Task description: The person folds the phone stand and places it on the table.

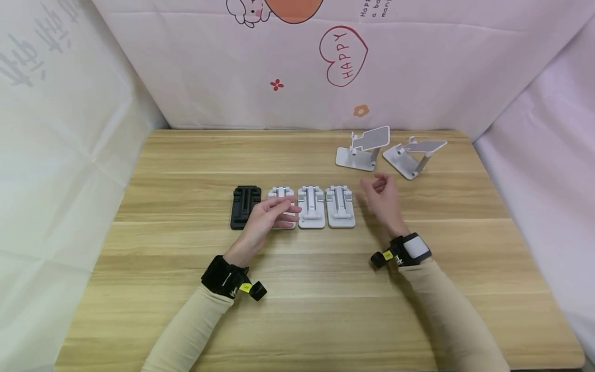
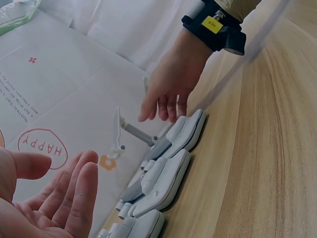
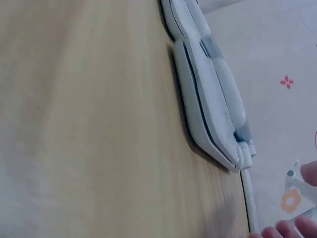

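A row of folded phone stands lies on the wooden table: a black stand (image 1: 238,214) at the left end, then a white stand (image 1: 281,191), a middle white stand (image 1: 311,214) and a right-hand white stand (image 1: 341,212). My left hand (image 1: 266,218) hovers over the row with relaxed fingers and holds nothing; it partly hides the black stand and its white neighbour. To the right of the row is my right hand (image 1: 383,201), empty, its fingers loosely bent. Beyond it stand two unfolded phone stands, one upright stand (image 1: 374,138) and another, tilted-top stand (image 1: 424,146).
The wooden table (image 1: 297,320) ends at the back against a white printed cloth (image 1: 209,77). More white cloth hangs along both sides. Each wrist wears a black strap with a small camera, such as the left strap (image 1: 218,276).
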Tool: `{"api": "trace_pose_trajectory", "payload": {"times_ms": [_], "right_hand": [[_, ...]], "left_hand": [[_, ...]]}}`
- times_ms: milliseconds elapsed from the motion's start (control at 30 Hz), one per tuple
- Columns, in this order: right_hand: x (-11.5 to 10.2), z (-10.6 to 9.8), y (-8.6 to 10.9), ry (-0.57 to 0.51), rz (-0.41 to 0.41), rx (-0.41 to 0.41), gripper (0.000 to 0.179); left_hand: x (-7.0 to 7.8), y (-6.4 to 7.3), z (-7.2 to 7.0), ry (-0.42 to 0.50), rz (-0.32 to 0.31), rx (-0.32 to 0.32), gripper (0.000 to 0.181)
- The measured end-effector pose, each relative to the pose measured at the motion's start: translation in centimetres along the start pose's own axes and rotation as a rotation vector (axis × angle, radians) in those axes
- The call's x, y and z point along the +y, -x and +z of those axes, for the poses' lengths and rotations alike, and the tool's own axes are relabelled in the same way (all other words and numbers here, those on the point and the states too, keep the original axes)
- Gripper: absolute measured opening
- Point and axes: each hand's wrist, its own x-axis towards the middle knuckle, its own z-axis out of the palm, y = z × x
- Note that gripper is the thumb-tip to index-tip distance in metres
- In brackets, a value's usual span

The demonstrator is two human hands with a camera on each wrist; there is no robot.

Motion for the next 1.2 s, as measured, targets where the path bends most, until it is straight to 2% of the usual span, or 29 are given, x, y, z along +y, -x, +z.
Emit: {"api": "trace_pose_trajectory", "payload": {"times_ms": [133,333,533,800,1033,1200], "right_hand": [[0.1,-0.1,-1.0,-0.117,0.009,0.046,0.067],[0.2,-0.3,-2.7,-0.245,0.047,0.027,0.078],[0.5,-0.5,-4.8,-0.299,0.101,-0.018,0.090],[0.2,-0.3,-7.0,-0.330,0.140,-0.039,0.089],[-2.4,-0.5,-6.9,-0.427,0.137,-0.063,0.086],[-2.5,-0.1,-7.7,-0.463,0.113,-0.065,0.082]], "left_hand": [[0.1,0.0,0.1,0.001,-0.001,0.005,0.043],[0.1,0.1,0.1,0.007,-0.007,0.004,0.041],[0.0,0.1,0.0,-0.012,-0.010,0.003,0.041],[-0.1,0.0,-0.1,-0.034,-0.017,0.003,0.042],[-0.2,-0.1,-0.1,-0.026,-0.020,0.008,0.040],[-0.2,0.1,-0.1,-0.027,-0.022,0.013,0.039]]}}
